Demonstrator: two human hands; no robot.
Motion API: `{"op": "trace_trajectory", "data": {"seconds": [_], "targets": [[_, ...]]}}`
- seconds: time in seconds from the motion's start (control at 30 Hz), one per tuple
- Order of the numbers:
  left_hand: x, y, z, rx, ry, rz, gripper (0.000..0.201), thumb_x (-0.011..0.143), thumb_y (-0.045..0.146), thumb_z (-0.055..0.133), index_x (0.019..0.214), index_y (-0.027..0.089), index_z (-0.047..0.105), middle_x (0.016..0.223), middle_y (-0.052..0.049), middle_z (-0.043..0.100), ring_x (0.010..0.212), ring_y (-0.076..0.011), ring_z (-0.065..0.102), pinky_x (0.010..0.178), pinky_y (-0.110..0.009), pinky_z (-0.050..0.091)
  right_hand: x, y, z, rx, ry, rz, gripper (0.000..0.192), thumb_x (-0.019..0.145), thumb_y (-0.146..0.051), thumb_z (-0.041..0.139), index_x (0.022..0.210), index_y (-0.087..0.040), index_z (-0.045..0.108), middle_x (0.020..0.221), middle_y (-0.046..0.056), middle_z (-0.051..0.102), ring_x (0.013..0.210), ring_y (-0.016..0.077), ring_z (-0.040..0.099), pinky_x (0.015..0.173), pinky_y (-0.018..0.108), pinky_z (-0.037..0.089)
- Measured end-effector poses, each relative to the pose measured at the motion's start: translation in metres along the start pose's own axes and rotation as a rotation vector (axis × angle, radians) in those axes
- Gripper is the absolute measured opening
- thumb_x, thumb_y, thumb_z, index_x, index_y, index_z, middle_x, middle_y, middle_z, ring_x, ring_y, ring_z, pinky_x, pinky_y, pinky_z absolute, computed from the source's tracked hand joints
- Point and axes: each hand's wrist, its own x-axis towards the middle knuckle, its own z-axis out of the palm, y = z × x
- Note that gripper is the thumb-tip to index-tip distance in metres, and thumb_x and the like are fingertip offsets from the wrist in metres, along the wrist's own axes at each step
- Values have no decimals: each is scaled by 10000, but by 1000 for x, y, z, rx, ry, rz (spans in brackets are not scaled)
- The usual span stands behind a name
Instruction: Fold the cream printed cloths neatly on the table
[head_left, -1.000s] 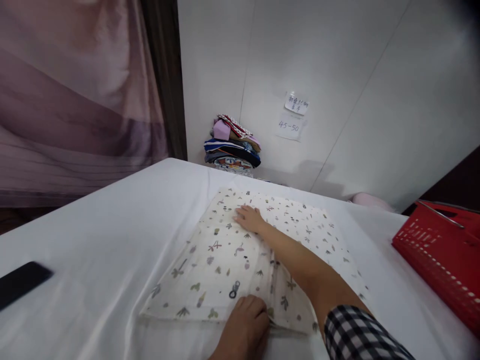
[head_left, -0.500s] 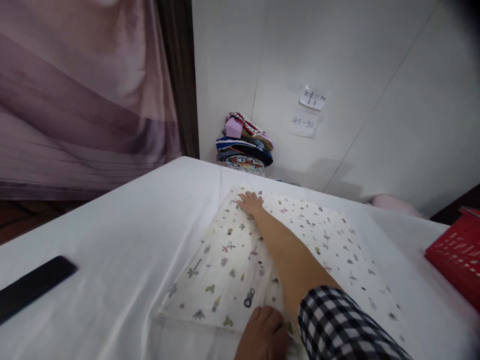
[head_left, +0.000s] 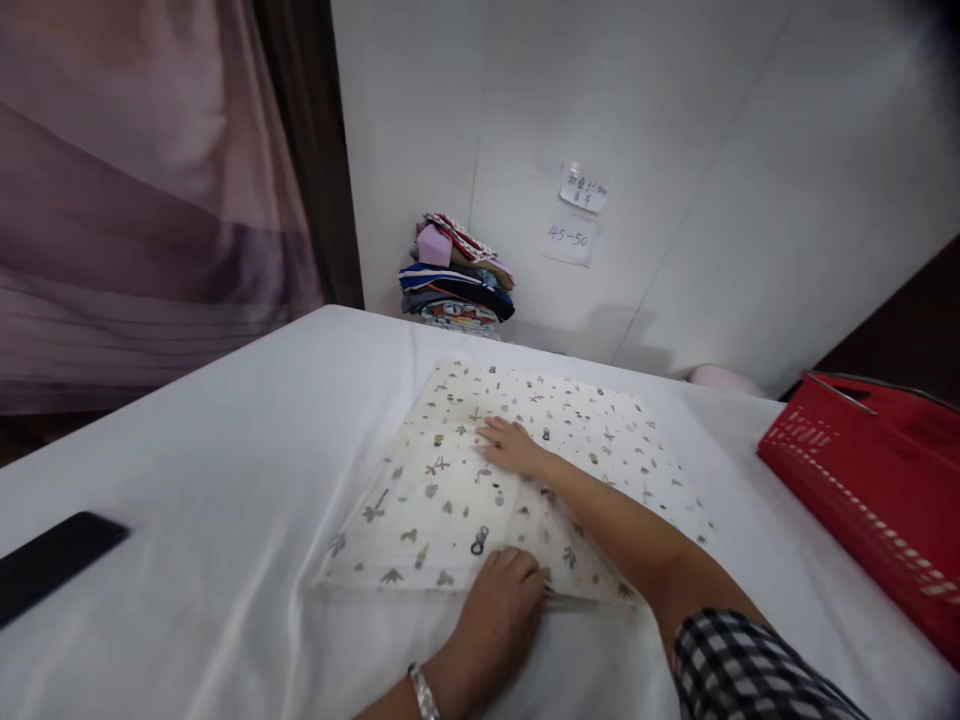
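Observation:
A thin cream cloth (head_left: 450, 500) printed with small plants and figures lies spread over the white-covered table. My right hand (head_left: 511, 446) rests flat on its middle, fingers stretched toward the left, and the forearm in a black-and-white checked sleeve reaches in from the right. At the cloth's near edge, my left hand (head_left: 501, 605) has its fingers curled over the fabric and appears closed on it; the fingertips are partly hidden. A silvery bracelet (head_left: 424, 692) circles the left wrist.
A black phone-like slab (head_left: 60, 560) lies at the table's left. To the right stands a red basket (head_left: 862, 480). Folded cloths (head_left: 457, 275) are stacked beyond the far edge, beside a wall with handwritten paper notes (head_left: 571, 240). A purplish curtain (head_left: 135, 200) hangs at left.
My right hand has slid back from the cloth's far left corner toward its middle. My left hand stays at the near edge, now showing more wrist. The view has shifted right.

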Motion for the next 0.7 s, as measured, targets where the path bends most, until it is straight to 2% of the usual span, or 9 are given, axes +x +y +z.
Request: {"op": "trace_trajectory", "data": {"seconds": [0.1,0.23,0.33,0.43,0.5,0.57,0.63,0.7], "targets": [[3,1,-7,23,-38,20,105,827,110,502,777,175,568,856,-41,582,818,-175,492,727,-327,387,-63,12,10,-38,55,17,649,901,-616,321,1426,-237,368,1540,64,171,1422,280,121,1141,498,90],[6,2,-14,-4,-38,45,140,866,136,458,778,170,563,871,-45,577,841,-175,484,751,-328,387,-154,43,22,-94,205,96,583,903,-555,394,1376,-219,452,1511,83,269,1399,266,218,1133,476,167],[8,3,-18,-9,-37,61,143,864,138,458,770,171,561,857,-42,574,833,-176,483,755,-329,393,-221,67,28,-122,319,248,519,912,-494,404,1335,-211,505,1476,87,349,1378,255,277,1122,466,220],[10,4,-20,20,-54,81,155,869,150,451,764,170,563,839,-44,573,824,-181,483,754,-334,399,-276,77,30,-132,416,432,450,908,-442,405,1278,-238,561,1425,80,432,1350,269,332,1100,505,255],[11,4,-21,34,-51,93,163,879,166,440,778,170,567,840,-46,576,827,-183,484,767,-338,404,-301,73,33,-114,490,465,417,908,-419,393,1233,-256,596,1371,72,498,1329,260,367,1095,506,271],[11,5,-21,49,-41,104,168,889,179,427,798,170,569,853,-50,582,841,-186,488,781,-341,410,-314,63,38,-78,580,413,408,911,-415,385,1199,-250,621,1312,72,554,1310,244,395,1092,480,295],[11,6,-20,75,-30,114,175,897,188,416,810,171,567,868,-55,586,854,-188,493,789,-344,414,-316,48,47,-36,642,327,409,913,-428,389,1179,-240,636,1268,78,588,1293,242,414,1082,474,315],[10,7,-19,114,-20,123,179,901,193,408,818,171,565,878,-60,590,859,-191,499,796,-347,419,-308,32,55,-6,632,237,406,914,-440,393,1170,-245,641,1249,77,601,1285,250,421,1073,495,318]]}}
